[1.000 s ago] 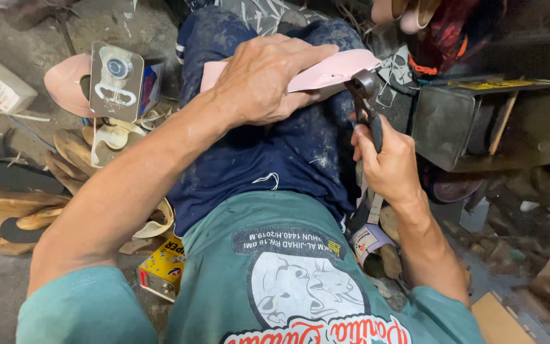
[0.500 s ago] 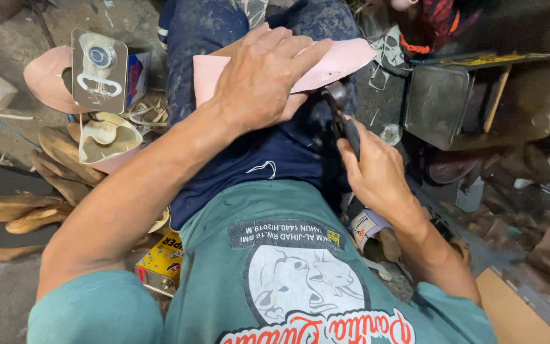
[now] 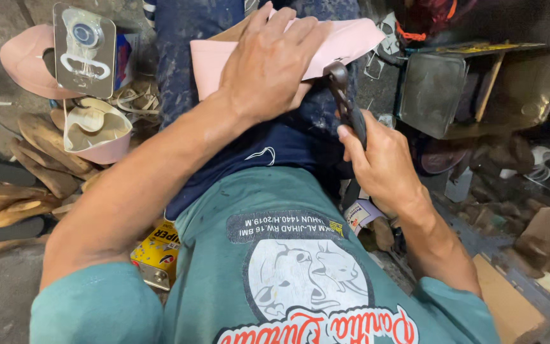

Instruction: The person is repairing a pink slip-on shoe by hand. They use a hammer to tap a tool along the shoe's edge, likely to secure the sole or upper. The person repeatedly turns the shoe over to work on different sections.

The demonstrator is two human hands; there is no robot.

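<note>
1. Left hand (image 3: 268, 64): palm flat, fingers spread, pressing the pink upper (image 3: 351, 39) onto the lap at 12 o'clock.
2. Right hand (image 3: 380, 162): closed around the pincers (image 3: 345, 95), whose head bites the upper's edge at 1 o'clock.
3. Step, as judged: pulling the edge taut; next needs a steady pull.
4. Room: metal box (image 3: 453, 89) close at 2 o'clock; wooden soles (image 3: 39, 153) at 9 o'clock.

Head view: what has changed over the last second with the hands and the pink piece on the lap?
Little has changed. The left hand still presses flat on the pink shoe-shaped piece on the lap, and the right hand still grips the dark metal pincers at its edge. Mainly the camera shifted; the metal box stays put.
</note>
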